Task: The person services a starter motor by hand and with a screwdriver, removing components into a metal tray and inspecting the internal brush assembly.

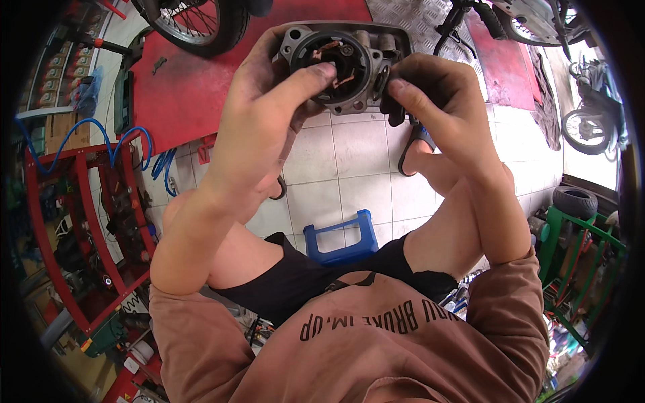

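A grey cast-metal engine part (306,32) with bolt holes and a round bore is held up in front of me, at the top middle. My left hand (259,111) grips its left side, fingers beneath, with the thumb reaching over the bore's edge. Copper-coloured pieces (343,81) show inside the dark bore. On the other side, my right hand (443,101) is closed at the casting's right edge, thumb and fingers by a small dark round piece (381,79). The right fingertips are partly hidden and look blackened.
Beyond my hands lies a red platform (181,97) with a motorcycle wheel (201,27) on it. A blue plastic stool (341,254) stands between my legs. A red metal rack (87,201) and blue hose (101,124) are left; a green rack (578,248) with a tyre (575,200) is right.
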Demonstrator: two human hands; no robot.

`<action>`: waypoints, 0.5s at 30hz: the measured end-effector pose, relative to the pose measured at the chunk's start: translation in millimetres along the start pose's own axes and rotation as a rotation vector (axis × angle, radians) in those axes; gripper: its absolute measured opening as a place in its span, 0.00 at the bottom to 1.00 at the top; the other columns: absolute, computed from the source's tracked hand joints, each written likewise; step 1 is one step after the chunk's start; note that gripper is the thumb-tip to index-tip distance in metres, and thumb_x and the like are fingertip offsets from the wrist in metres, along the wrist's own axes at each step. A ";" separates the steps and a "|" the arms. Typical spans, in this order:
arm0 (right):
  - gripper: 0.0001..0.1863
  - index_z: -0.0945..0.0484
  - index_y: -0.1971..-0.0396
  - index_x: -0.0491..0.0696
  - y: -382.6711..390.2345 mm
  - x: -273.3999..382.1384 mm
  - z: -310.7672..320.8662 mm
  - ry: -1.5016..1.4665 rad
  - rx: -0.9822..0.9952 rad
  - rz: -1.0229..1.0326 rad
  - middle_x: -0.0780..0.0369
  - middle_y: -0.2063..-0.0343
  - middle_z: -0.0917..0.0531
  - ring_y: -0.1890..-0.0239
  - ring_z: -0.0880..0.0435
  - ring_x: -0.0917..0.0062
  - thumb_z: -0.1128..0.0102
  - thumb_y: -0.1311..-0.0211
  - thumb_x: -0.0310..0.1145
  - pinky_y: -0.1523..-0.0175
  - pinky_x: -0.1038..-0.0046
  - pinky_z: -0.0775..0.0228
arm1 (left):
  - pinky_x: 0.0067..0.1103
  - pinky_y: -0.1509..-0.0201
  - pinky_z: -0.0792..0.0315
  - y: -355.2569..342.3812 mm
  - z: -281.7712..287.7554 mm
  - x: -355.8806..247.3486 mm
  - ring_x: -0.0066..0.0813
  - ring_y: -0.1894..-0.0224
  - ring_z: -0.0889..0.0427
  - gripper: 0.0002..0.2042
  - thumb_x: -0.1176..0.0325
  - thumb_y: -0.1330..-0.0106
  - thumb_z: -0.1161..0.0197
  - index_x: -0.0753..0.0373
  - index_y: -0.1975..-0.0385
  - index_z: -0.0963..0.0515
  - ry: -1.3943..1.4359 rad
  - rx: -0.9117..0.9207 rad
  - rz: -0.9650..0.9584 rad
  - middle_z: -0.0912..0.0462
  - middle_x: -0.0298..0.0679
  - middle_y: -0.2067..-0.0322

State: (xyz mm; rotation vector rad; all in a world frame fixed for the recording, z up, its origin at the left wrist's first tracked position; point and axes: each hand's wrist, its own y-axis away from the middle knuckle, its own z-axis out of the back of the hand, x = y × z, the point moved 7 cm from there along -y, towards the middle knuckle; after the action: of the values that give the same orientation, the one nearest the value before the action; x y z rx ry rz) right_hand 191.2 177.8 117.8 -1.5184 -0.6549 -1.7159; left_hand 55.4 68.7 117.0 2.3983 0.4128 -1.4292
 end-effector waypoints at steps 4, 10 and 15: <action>0.09 0.20 0.68 0.36 0.1 1.6 1.0 0.026 -0.009 0.022 0.64 0.77 0.19 0.74 0.21 0.85 0.36 0.41 0.29 0.68 0.82 0.30 | 0.22 0.49 0.25 0.2 -1.2 2.7 0.23 0.55 0.20 0.16 0.77 0.38 0.39 0.66 0.50 0.31 0.075 0.046 0.047 0.21 0.39 0.58; 0.08 0.20 0.68 0.37 1.8 3.6 -2.2 0.044 -0.015 0.047 0.64 0.78 0.19 0.75 0.20 0.84 0.37 0.42 0.27 0.69 0.83 0.29 | 0.21 0.52 0.26 1.3 -4.1 5.1 0.23 0.57 0.20 0.15 0.76 0.36 0.42 0.66 0.49 0.31 -0.139 0.015 -0.056 0.21 0.38 0.57; 0.10 0.20 0.68 0.37 0.8 5.5 -3.4 0.042 -0.024 0.038 0.64 0.77 0.19 0.75 0.21 0.85 0.35 0.44 0.28 0.69 0.82 0.29 | 0.19 0.49 0.27 0.5 -2.6 6.0 0.19 0.58 0.22 0.14 0.77 0.38 0.38 0.65 0.53 0.28 -0.128 -0.001 -0.034 0.20 0.35 0.61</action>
State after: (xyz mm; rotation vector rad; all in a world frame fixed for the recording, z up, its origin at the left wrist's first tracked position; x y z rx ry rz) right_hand 189.7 173.6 122.5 -1.4976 -0.5818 -1.7278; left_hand 60.4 69.8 113.0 2.2934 0.4234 -1.5866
